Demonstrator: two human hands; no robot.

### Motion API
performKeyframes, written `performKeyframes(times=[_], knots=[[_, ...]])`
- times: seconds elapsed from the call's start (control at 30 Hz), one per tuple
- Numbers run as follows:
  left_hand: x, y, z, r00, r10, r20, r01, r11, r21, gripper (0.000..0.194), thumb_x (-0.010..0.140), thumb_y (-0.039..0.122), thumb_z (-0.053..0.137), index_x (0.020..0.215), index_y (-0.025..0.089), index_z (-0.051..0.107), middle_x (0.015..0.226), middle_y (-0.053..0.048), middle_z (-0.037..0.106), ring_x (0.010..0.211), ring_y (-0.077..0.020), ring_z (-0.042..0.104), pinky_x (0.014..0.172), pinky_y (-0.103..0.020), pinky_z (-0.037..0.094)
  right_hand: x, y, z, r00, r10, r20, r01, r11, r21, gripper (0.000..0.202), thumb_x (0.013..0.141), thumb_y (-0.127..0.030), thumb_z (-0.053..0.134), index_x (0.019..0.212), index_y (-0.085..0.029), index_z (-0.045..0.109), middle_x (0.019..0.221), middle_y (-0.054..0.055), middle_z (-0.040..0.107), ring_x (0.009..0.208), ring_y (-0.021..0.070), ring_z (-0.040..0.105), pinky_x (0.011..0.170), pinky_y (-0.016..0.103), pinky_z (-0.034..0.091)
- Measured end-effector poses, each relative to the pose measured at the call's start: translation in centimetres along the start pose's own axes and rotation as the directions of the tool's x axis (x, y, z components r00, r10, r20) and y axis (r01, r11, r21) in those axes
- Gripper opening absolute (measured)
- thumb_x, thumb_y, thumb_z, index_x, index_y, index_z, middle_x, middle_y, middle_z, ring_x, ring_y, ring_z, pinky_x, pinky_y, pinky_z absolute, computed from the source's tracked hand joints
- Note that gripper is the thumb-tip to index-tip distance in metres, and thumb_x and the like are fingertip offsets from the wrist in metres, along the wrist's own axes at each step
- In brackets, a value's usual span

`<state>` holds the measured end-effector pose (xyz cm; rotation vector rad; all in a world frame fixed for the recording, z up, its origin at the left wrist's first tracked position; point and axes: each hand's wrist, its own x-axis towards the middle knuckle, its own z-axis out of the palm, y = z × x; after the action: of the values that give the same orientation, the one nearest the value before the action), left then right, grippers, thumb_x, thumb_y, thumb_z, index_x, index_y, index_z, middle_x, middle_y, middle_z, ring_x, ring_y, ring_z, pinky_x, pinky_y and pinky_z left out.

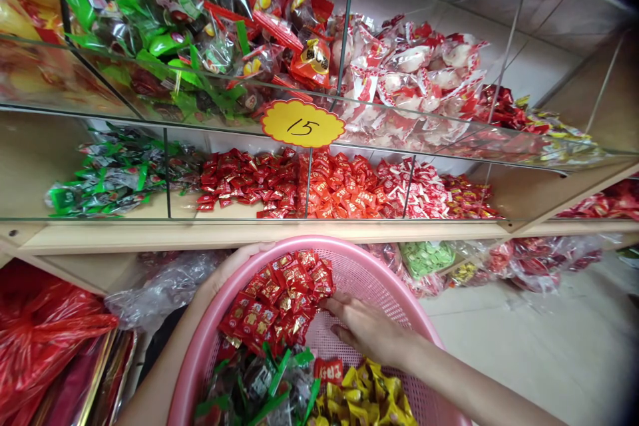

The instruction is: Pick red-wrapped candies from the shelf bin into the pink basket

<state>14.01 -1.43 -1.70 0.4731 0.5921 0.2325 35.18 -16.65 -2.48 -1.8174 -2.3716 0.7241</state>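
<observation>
A pink plastic basket with mesh sides is right in front of me. My left hand grips its rim at the upper left, fingers partly hidden by the rim. Inside the basket, my right hand reaches in from the right, fingertips at the edge of a heap of red candy packets with gold print. Its fingers are stretched out, thumb apart, and I see nothing held. Nearer to me lie green-ended clear candy packets, yellow-wrapped candies and a single orange-red packet.
A wooden shelf with glass dividers spans the front, with red candies and green packets in its lower compartments. A yellow price tag reads 15. Bagged candies sit below. A red plastic bag is at left.
</observation>
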Motion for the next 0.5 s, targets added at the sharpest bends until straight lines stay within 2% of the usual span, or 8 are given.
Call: performKeyframes(times=[0.17, 0.4, 0.5], knots=[[-0.17, 0.09, 0.24, 1.0, -0.025, 0.006, 0.025, 1.0, 0.001, 0.039, 0.084, 0.031, 0.045, 0.107, 0.001, 0.056, 0.084, -0.012, 0.071, 0.083, -0.0256, 0.065, 0.074, -0.031, 0.048, 0.19, 0.0, 0.2, 0.999, 0.01, 0.041, -0.009, 1.0, -0.026, 0.027, 0.08, -0.015, 0.043, 0.105, -0.014, 0.053, 0.095, 0.011, 0.06, 0.091, 0.0201, 0.056, 0.076, 0.031, 0.044], [-0.08, 0.17, 0.09, 1.0, -0.026, -0.001, 0.026, 1.0, -0.006, 0.039, 0.086, 0.03, 0.042, 0.108, 0.001, 0.056, 0.083, -0.012, 0.071, 0.082, -0.0252, 0.065, 0.075, -0.031, 0.048, -0.06, -0.39, -0.12, 0.997, 0.004, 0.072, -0.003, 1.0, -0.018, 0.026, 0.081, -0.015, 0.044, 0.104, -0.011, 0.055, 0.096, 0.013, 0.06, 0.094, 0.0212, 0.055, 0.08, 0.031, 0.043], [0.04, 0.13, -0.09, 1.0, -0.016, -0.011, 0.016, 1.0, -0.007, 0.039, 0.085, 0.029, 0.043, 0.108, 0.0, 0.055, 0.083, -0.013, 0.071, 0.082, -0.0252, 0.065, 0.074, -0.031, 0.048, 0.07, -0.38, -0.06, 0.999, 0.01, 0.049, -0.01, 1.0, 0.008, 0.027, 0.08, -0.013, 0.043, 0.105, -0.009, 0.054, 0.099, 0.014, 0.059, 0.095, 0.0217, 0.055, 0.081, 0.032, 0.043]])
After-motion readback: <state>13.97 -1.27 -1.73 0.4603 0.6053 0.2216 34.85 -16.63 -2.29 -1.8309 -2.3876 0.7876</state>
